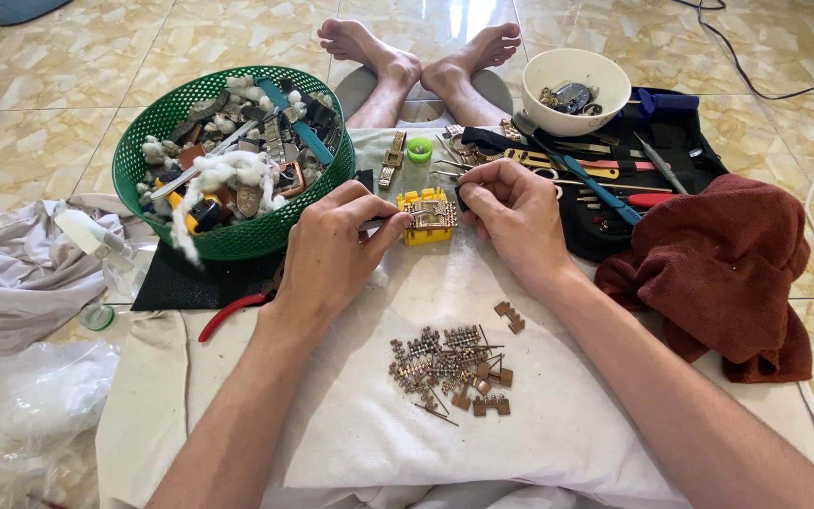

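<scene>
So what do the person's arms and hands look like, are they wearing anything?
No, nothing is worn. The left hand and right hand are bare, with no gloves, rings or watch showing. Both forearms are bare too, with no sleeves in view.

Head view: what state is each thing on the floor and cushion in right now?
Yellow block: upright on the white cushion, a watch band across it.
Left hand: pinched on a thin tool at the block.
Right hand: pinching something small beside the block.
Green basket: piled full.
White bowl: partly filled.
Band links: loose, heaped.
Brown towel: crumpled.
</scene>
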